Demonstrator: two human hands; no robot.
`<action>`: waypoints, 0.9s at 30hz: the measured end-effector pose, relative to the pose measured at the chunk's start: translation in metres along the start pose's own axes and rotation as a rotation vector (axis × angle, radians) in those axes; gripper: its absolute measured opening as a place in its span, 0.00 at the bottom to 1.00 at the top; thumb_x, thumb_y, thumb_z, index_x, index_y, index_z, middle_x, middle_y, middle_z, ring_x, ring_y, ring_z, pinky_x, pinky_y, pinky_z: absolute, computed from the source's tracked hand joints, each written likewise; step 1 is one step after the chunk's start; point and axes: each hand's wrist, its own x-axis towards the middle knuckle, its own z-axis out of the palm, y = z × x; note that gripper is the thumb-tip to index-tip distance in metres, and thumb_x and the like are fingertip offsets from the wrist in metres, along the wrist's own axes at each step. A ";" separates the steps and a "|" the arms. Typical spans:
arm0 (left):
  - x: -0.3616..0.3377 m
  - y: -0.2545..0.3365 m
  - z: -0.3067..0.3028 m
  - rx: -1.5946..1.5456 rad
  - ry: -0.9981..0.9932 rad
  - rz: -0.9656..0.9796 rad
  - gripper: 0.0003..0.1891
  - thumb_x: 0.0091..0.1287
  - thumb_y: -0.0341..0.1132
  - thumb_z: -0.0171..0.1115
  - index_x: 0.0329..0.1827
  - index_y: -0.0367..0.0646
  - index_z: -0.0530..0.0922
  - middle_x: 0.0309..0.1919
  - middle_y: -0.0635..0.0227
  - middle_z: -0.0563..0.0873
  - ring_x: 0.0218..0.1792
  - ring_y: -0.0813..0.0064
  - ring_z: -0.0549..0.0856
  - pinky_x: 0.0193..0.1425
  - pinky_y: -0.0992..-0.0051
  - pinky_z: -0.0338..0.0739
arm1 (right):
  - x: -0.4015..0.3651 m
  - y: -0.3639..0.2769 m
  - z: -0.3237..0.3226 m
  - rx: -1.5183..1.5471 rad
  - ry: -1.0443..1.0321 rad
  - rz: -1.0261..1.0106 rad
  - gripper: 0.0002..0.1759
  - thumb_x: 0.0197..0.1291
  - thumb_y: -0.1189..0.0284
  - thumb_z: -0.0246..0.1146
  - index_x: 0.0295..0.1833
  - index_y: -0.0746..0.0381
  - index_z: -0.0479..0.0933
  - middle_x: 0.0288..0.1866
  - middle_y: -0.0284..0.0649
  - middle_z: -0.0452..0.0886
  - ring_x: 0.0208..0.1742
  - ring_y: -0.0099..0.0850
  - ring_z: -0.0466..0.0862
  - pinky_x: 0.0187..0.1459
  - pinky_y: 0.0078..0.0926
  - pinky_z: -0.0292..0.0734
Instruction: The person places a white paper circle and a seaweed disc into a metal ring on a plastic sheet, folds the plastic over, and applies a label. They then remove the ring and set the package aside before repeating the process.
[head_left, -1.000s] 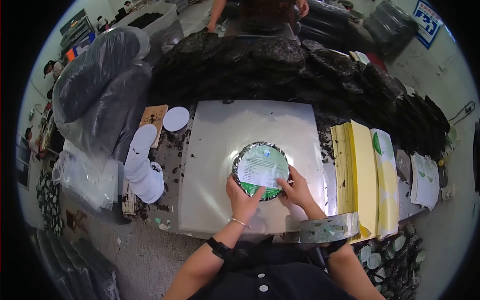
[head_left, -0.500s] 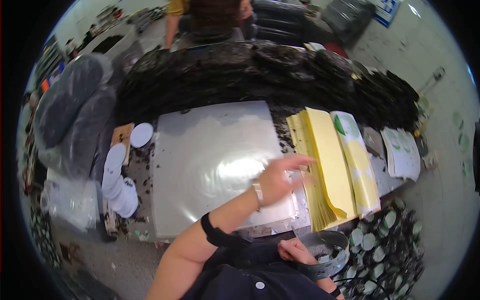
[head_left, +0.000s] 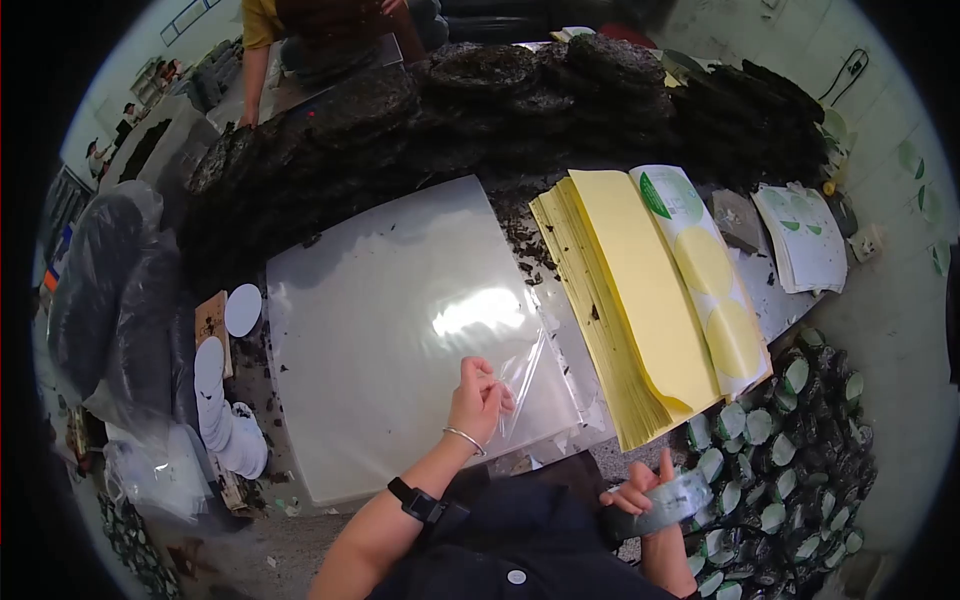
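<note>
Item one, clear plastic film (head_left: 380,300): a broad stack of large sheets, laid flat on the worktable directly before us, its near right part raised in a narrow, creased fold. Item two, left hand (head_left: 480,400): set over that fold, fingers bent, thumb and fingertips brought together in a narrow pinch that appeared to hold the film; a bracelet (head_left: 465,439) and a black wristband (head_left: 428,507) sat on the same arm. Item three, right hand (head_left: 640,488): low beside the dark shirt, fingers partly curled and one raised; whether they gripped anything we could not tell. Item four, grey ring (head_left: 672,505): a wide, roll-like band, seemingly around that hand. For good handling, we judged a light pinch at the very edge best, with the top sheet peeled slowly and low so that it came away singly and uncreased, and the ring kept clear of the film. Next outward, on the right: yellow sheets (head_left: 645,290), stacked with curled near edges, and touching them a label strip (head_left: 705,290) printed with green and yellow circles; beyond, a grey block (head_left: 736,222) and white printed sheets (head_left: 800,240). On the left: a row of overlapping white discs (head_left: 235,435), with a lone white disc (head_left: 243,310) near a brown board (head_left: 211,318). Along the far side: a heaped bank of dark round cakes (head_left: 485,70), and behind it a co-worker's arm (head_left: 256,85).
</note>
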 end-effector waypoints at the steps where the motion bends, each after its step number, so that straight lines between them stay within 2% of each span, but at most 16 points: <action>1: 0.000 0.003 -0.002 0.010 -0.003 -0.014 0.02 0.72 0.25 0.62 0.41 0.39 0.82 0.29 0.67 0.86 0.30 0.78 0.87 0.40 0.77 0.83 | 0.010 0.005 -0.012 -0.136 0.066 0.215 0.50 0.74 0.29 0.24 0.45 0.61 0.79 0.14 0.28 0.63 0.18 0.26 0.65 0.55 0.37 0.71; 2: 0.002 0.007 0.000 0.097 -0.072 0.039 0.03 0.73 0.23 0.60 0.46 0.39 0.79 0.28 0.68 0.85 0.30 0.78 0.86 0.40 0.77 0.83 | 0.017 0.008 -0.026 -0.274 0.132 0.434 0.50 0.74 0.29 0.24 0.41 0.60 0.77 0.13 0.27 0.62 0.17 0.26 0.64 0.53 0.34 0.72; 4: 0.011 -0.003 -0.003 0.178 -0.144 0.088 0.07 0.74 0.21 0.57 0.51 0.39 0.77 0.28 0.69 0.83 0.29 0.78 0.86 0.40 0.77 0.83 | 0.025 0.021 -0.027 -0.187 0.226 0.547 0.55 0.70 0.24 0.27 0.53 0.64 0.79 0.21 0.37 0.75 0.22 0.32 0.74 0.49 0.34 0.76; 6: 0.026 -0.032 -0.019 0.211 -0.257 -0.007 0.11 0.74 0.20 0.58 0.57 0.38 0.73 0.29 0.69 0.81 0.31 0.78 0.85 0.39 0.76 0.84 | 0.042 0.042 0.068 -0.577 0.531 0.119 0.62 0.64 0.19 0.33 0.72 0.67 0.69 0.39 0.53 0.84 0.34 0.41 0.84 0.47 0.42 0.81; 8: 0.029 -0.020 -0.031 0.035 -0.171 -0.002 0.11 0.73 0.20 0.58 0.56 0.38 0.74 0.30 0.69 0.82 0.32 0.77 0.85 0.40 0.76 0.84 | 0.038 0.027 0.108 -0.406 0.634 -0.088 0.65 0.63 0.18 0.34 0.83 0.65 0.56 0.50 0.61 0.84 0.44 0.46 0.87 0.47 0.51 0.84; 9: 0.028 -0.009 -0.041 -0.131 -0.091 0.008 0.11 0.73 0.20 0.59 0.56 0.37 0.74 0.31 0.68 0.82 0.33 0.77 0.85 0.41 0.76 0.84 | 0.030 0.016 0.101 -0.555 0.399 -0.219 0.59 0.69 0.28 0.50 0.83 0.69 0.49 0.52 0.58 0.84 0.43 0.45 0.87 0.49 0.48 0.85; 10: 0.029 0.009 -0.060 -0.245 -0.042 0.007 0.12 0.73 0.21 0.61 0.57 0.37 0.76 0.32 0.66 0.84 0.34 0.76 0.86 0.44 0.76 0.84 | 0.028 0.003 0.105 -0.829 0.426 -0.258 0.50 0.75 0.46 0.60 0.84 0.69 0.48 0.51 0.57 0.86 0.43 0.44 0.88 0.52 0.46 0.85; 13: 0.038 0.111 -0.128 -0.376 0.116 -0.077 0.15 0.77 0.29 0.62 0.63 0.35 0.79 0.41 0.58 0.89 0.41 0.73 0.89 0.52 0.75 0.86 | 0.095 0.032 0.165 -1.520 0.287 0.149 0.32 0.76 0.73 0.58 0.80 0.70 0.60 0.48 0.52 0.89 0.41 0.41 0.90 0.48 0.41 0.87; 14: 0.045 0.144 -0.136 -0.373 0.139 -0.067 0.15 0.77 0.29 0.62 0.63 0.35 0.79 0.41 0.58 0.89 0.41 0.73 0.89 0.52 0.75 0.86 | 0.125 0.048 0.156 -1.933 -0.160 0.151 0.29 0.74 0.72 0.58 0.78 0.64 0.67 0.47 0.51 0.90 0.40 0.45 0.91 0.43 0.42 0.87; 15: 0.052 0.174 -0.142 -0.347 0.017 -0.092 0.17 0.79 0.33 0.60 0.66 0.35 0.78 0.43 0.56 0.90 0.44 0.70 0.90 0.52 0.74 0.86 | 0.159 0.070 0.176 -2.284 -0.386 0.522 0.31 0.69 0.71 0.60 0.77 0.58 0.70 0.42 0.49 0.90 0.39 0.49 0.90 0.38 0.46 0.86; 17: 0.042 0.206 -0.138 -0.321 -0.199 -0.115 0.20 0.82 0.40 0.57 0.67 0.34 0.78 0.46 0.55 0.91 0.48 0.67 0.92 0.52 0.74 0.87 | 0.218 0.131 0.149 -2.432 -0.684 0.737 0.30 0.61 0.73 0.60 0.71 0.57 0.77 0.34 0.49 0.87 0.34 0.51 0.88 0.36 0.50 0.84; 19: 0.040 0.215 -0.106 -0.291 -0.348 -0.140 0.21 0.83 0.43 0.55 0.62 0.33 0.82 0.47 0.56 0.91 0.49 0.68 0.92 0.55 0.73 0.87 | 0.267 0.182 0.092 -2.699 -0.721 0.432 0.28 0.62 0.70 0.62 0.70 0.52 0.79 0.38 0.48 0.88 0.36 0.48 0.89 0.37 0.47 0.85; 20: 0.040 0.190 -0.093 -0.325 -0.465 -0.092 0.21 0.83 0.43 0.55 0.64 0.34 0.82 0.47 0.59 0.91 0.49 0.69 0.91 0.54 0.73 0.86 | 0.277 0.199 0.071 -2.722 -0.665 0.312 0.26 0.63 0.69 0.62 0.69 0.53 0.80 0.38 0.47 0.88 0.36 0.48 0.89 0.37 0.46 0.85; 21: 0.036 0.179 -0.080 -0.322 -0.537 -0.167 0.20 0.82 0.45 0.57 0.63 0.37 0.84 0.46 0.64 0.92 0.45 0.83 0.87 0.47 0.83 0.81 | 0.271 0.211 0.057 -2.627 -0.640 0.257 0.25 0.63 0.69 0.62 0.67 0.53 0.81 0.38 0.47 0.88 0.37 0.47 0.89 0.37 0.45 0.85; 25: 0.028 0.054 -0.028 -0.269 -0.526 -0.162 0.19 0.82 0.41 0.58 0.65 0.39 0.83 0.48 0.65 0.92 0.50 0.78 0.89 0.53 0.75 0.84 | 0.186 0.194 0.048 -1.929 -0.640 0.504 0.21 0.65 0.66 0.63 0.63 0.53 0.83 0.40 0.45 0.89 0.38 0.45 0.90 0.38 0.42 0.86; 27: 0.029 -0.024 -0.014 0.068 -0.512 -0.161 0.17 0.81 0.38 0.59 0.66 0.38 0.82 0.54 0.62 0.91 0.53 0.72 0.90 0.57 0.69 0.85 | 0.166 0.177 0.059 -1.827 -0.749 0.682 0.19 0.65 0.65 0.63 0.60 0.54 0.85 0.41 0.44 0.89 0.38 0.44 0.90 0.39 0.40 0.86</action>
